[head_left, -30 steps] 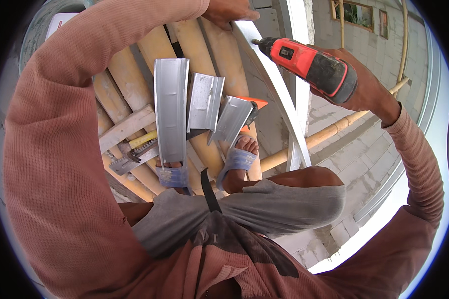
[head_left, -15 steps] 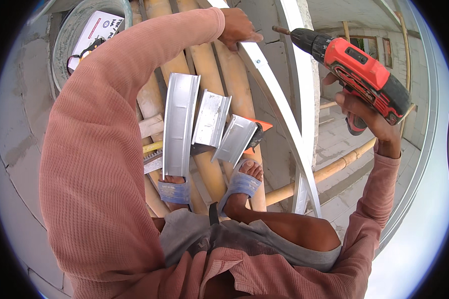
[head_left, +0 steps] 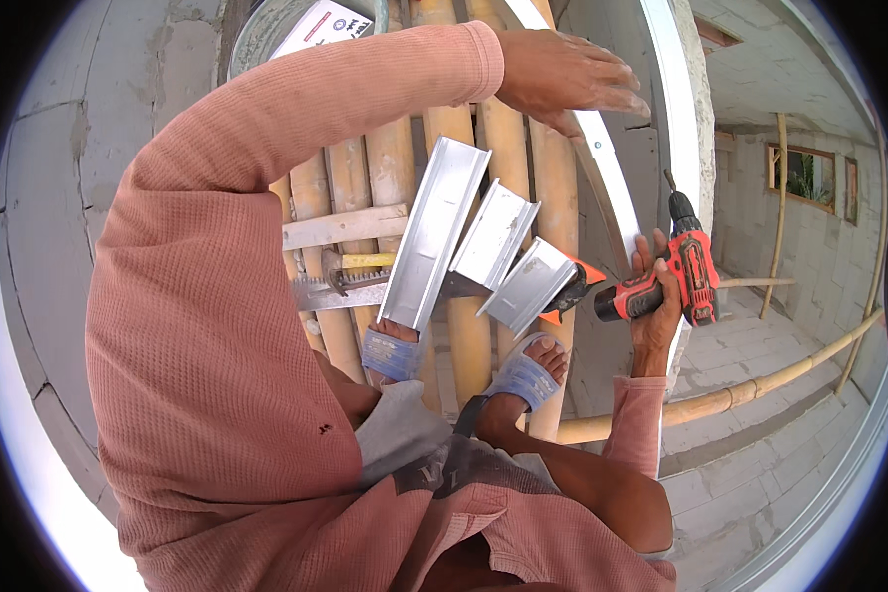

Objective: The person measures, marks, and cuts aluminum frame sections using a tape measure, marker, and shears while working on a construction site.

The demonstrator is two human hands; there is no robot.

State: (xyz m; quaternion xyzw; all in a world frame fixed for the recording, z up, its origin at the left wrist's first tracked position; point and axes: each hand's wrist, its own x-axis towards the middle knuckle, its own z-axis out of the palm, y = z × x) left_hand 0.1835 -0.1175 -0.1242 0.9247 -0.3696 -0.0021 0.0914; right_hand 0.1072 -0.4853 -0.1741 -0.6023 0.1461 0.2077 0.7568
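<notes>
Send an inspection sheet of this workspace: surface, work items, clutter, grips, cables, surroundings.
Surface: side-by-side yellow-brown bamboo poles, gaps between them.
Work items: red-and-black power drill, bit pointing away from the person; long silver-white metal strip.
Clutter: three silver metal channel pieces; yellow-handled hammer; toothed steel saw blade, partly covered; pale flat wooden strip.
Grips: left grip open over the metal strip, contact unclear; right grip closed around the drill's handle.
Cables: nothing seen.
Surroundings: round grey bucket with a white package inside; bamboo rail; grey block wall.
</notes>
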